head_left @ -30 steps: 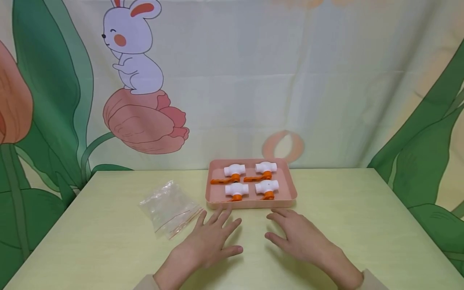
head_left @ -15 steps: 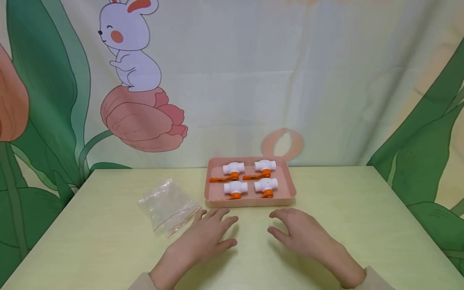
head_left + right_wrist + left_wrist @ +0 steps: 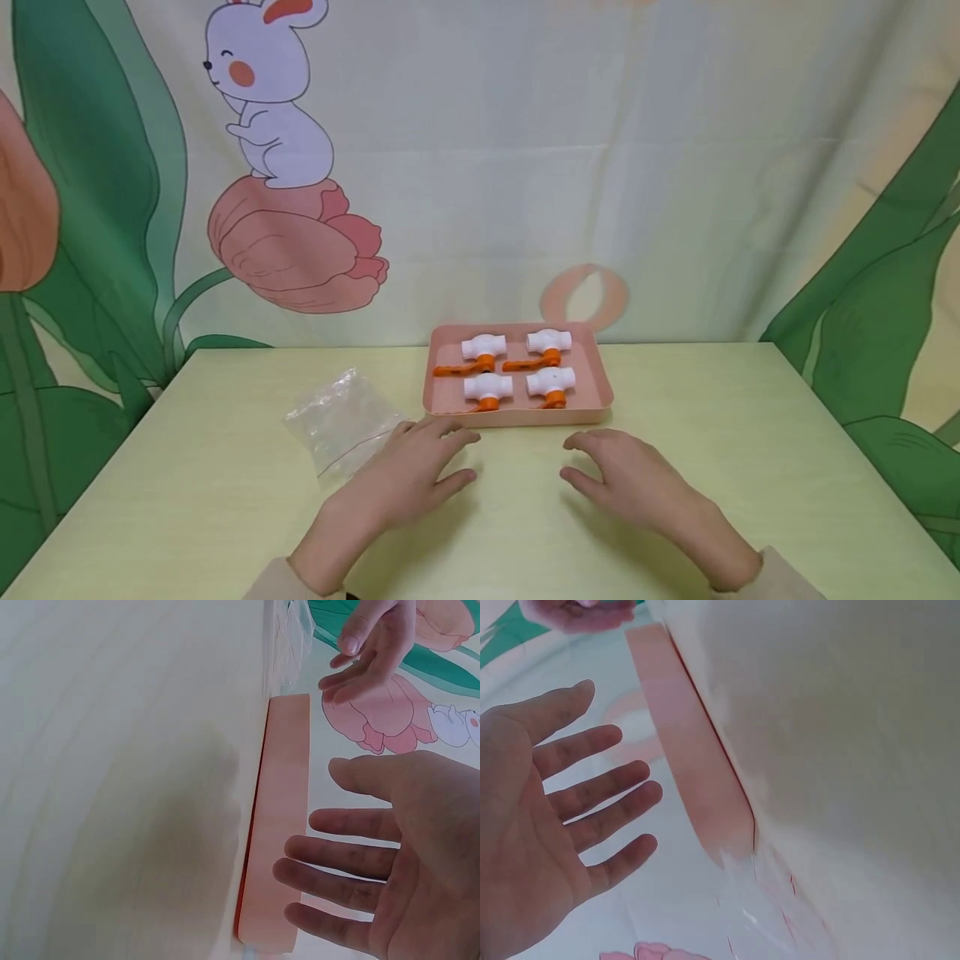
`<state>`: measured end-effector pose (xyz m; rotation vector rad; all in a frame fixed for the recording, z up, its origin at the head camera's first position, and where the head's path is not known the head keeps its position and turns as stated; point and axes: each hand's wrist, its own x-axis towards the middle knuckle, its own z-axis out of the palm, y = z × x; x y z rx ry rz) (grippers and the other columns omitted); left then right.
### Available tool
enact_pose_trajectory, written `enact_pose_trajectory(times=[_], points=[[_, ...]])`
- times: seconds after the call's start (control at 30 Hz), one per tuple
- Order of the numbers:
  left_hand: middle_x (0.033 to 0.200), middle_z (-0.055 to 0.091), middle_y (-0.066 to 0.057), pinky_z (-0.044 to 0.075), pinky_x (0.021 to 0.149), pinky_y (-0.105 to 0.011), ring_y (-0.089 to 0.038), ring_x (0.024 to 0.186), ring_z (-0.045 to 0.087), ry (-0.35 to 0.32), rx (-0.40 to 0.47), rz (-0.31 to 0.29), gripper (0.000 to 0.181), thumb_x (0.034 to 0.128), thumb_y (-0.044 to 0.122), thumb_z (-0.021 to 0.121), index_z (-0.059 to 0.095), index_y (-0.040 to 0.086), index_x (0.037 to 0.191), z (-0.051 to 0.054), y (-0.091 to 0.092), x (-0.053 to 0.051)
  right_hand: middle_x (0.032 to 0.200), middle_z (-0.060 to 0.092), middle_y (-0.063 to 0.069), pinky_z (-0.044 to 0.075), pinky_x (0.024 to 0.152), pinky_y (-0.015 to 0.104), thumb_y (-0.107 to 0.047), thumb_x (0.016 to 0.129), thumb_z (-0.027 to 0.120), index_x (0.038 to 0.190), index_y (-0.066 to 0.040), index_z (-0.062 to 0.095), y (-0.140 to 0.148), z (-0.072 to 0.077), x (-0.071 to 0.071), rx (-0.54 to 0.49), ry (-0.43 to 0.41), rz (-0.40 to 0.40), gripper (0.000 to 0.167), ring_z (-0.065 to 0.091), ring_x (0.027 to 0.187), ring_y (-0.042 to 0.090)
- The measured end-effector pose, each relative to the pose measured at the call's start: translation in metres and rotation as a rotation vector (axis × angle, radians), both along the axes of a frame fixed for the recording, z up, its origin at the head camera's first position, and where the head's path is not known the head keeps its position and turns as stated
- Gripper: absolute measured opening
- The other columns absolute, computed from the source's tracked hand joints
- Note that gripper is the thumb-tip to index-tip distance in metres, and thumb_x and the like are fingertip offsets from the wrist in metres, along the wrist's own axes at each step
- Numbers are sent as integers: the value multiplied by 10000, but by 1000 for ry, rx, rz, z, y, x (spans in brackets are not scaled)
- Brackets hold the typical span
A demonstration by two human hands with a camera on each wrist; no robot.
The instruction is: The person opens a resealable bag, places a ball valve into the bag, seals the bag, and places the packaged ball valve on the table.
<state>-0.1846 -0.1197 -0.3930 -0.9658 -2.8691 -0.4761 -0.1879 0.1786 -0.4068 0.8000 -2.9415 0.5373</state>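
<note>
Beige sleeves [image 3: 776, 577]: one on each wrist, at the bottom edge of the head view; a small black sliver [image 3: 352, 596] shows by the left cuff.
Left hand [image 3: 408, 471]: released, holding nothing; fingers fairly straight and spread apart in the left wrist view, bare palm showing, the hand raised above the table.
Right hand [image 3: 630, 479]: also released, its fingers extended and slightly bent in the head view, thumb held apart; it hangs over the table, in front of the tray's right half.
Pale wooden table [image 3: 517, 542]: light yellowish top, with soft shadows under both hands.
Clear zip-seal bags [image 3: 345, 417]: flat on the table, left of the tray, red seal lines visible; the left hand covers their near right corner in the head view, and their number cannot be told.
Pink tray [image 3: 517, 419]: shallow, rounded corners, at the table's far edge, just beyond the hands.
Front ball valves [image 3: 488, 387]: two, white with orange handles, side by side in the tray, handles partly hidden by its near wall.
Rear ball valves [image 3: 483, 347]: two more, orange levers pointing left.
Fabric backdrop [image 3: 480, 167]: printed with a white rabbit [image 3: 288, 150] on a pink tulip [image 3: 292, 254], green leaves at both sides.
</note>
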Motion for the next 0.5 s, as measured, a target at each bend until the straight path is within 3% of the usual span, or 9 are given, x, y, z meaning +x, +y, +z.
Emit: enact_pose_trajectory(times=[0.17,0.5], points=[[1217,637,-39,460,948,-503,-245,1134,593,17,19,20,390,981,288,722,651,130,1330,6,-11,-3,1153,716,58,550,906,464,-286,962,742,1206,-60,707,2,2,-3,-5,-15,-9,334,671,1064,239],[1209,629,-61,491,955,-490,-273,1116,601,10,32,121,373,974,282,733,678,84,1285,15,-39,-9,1107,722,56,556,873,461,-251,962,740,1170,-51,710,10,4,-4,-12,38,29,290,680,1013,236]])
